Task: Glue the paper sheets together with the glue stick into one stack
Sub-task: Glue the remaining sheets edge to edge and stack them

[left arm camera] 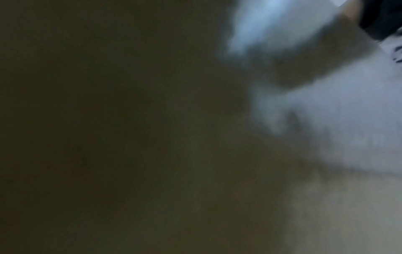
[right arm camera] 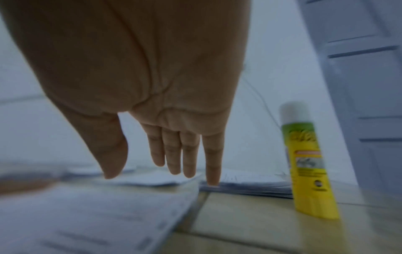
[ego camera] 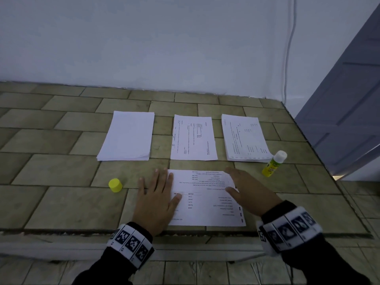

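Fingers [ego camera: 162, 177] of both hands lie flat on the near printed sheet [ego camera: 205, 204].

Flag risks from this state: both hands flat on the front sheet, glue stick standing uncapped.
1. The glue stick stands uncapped at the table's right edge, close to the right hand; a sweep could topple it.
2. Its yellow cap sits far off, left of the left hand, so the glue may dry.
3. Pressing the printed sheet could skew it.
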Demonstrator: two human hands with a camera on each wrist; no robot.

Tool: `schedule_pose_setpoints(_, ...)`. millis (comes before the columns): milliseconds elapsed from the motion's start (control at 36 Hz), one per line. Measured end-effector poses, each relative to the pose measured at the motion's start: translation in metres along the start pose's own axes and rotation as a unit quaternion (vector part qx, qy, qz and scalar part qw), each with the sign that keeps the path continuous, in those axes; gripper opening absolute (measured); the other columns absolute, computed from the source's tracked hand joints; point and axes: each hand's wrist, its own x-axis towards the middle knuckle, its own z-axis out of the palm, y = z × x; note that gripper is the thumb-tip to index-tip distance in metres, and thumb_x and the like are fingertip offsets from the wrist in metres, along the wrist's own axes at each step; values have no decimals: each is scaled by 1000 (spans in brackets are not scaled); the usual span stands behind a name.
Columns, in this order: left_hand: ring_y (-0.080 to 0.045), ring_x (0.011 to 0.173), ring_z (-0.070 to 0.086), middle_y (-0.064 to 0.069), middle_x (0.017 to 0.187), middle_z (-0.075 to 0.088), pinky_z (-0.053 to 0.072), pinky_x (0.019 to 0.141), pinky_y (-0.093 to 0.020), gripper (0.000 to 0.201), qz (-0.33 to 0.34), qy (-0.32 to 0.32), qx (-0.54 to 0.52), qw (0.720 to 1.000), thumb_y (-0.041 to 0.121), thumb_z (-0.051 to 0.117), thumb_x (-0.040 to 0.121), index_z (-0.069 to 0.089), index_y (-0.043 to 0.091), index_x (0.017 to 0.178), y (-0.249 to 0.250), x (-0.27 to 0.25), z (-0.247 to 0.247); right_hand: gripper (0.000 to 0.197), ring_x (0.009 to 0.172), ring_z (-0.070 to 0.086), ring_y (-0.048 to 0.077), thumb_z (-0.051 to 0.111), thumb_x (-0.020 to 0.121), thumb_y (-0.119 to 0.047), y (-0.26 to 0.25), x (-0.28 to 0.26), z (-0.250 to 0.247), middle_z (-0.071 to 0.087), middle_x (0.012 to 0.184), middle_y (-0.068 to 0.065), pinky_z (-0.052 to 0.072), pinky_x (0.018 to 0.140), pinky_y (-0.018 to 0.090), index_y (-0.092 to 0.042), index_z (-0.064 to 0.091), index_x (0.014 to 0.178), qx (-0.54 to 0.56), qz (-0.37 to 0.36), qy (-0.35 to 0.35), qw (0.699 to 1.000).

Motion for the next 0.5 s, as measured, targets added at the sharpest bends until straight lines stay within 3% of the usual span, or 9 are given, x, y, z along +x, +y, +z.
schedule_pose_setpoints(111,-31,144,29,-13,156,32,27,110,-65,84,4,-1,5,1000,67,8,98,36,6,149,0,-1,0,37,116,48,25,47,98,-26,-1,25,3,47,133,10,44,94,36,-11,38,131,-74,31,-25,996)
schedule_pose_setpoints(194,-30,147,21,-12,160,23,15,115,-62,90,12,-1,-6,1000,72,7,94,29,7,152,0,-2,1,31,118,47,26,46,98,-22,0,39,1,42,134,11,44,95,36,-7,45,126,-114,34,-20,993)
schedule_pose_setpoints(278,-31,146,24,-13,159,25,8,113,-59,90,22,-3,-5,1000,73,10,94,31,6,151,-1,-1,1,28,118,46,26,45,98,-18,3,48,-3,42,130,13,44,94,33,-5,48,122,-134,34,-32,990)
schedule_pose_setpoints(361,-30,147,22,-11,160,22,7,114,-59,91,19,-11,-10,1000,74,10,94,28,7,152,-1,-2,1,14,104,50,23,43,97,-12,5,50,-11,51,120,12,40,79,26,-8,50,108,-83,33,-45,995)
schedule_pose_setpoints(417,-27,150,10,-7,163,10,3,117,-59,94,15,-15,-21,1000,77,3,91,19,10,155,0,-2,-1,6,89,51,18,45,96,-11,8,48,-22,59,107,8,38,67,21,-13,51,95,-31,18,-23,999)
schedule_pose_setpoints(500,-22,150,-11,-2,162,-12,-7,117,-56,98,16,-13,-21,1000,81,-9,83,-1,16,156,0,-2,-3,9,84,53,14,51,93,-10,12,42,-44,60,94,1,34,60,10,-12,60,94,28,-4,18,999)
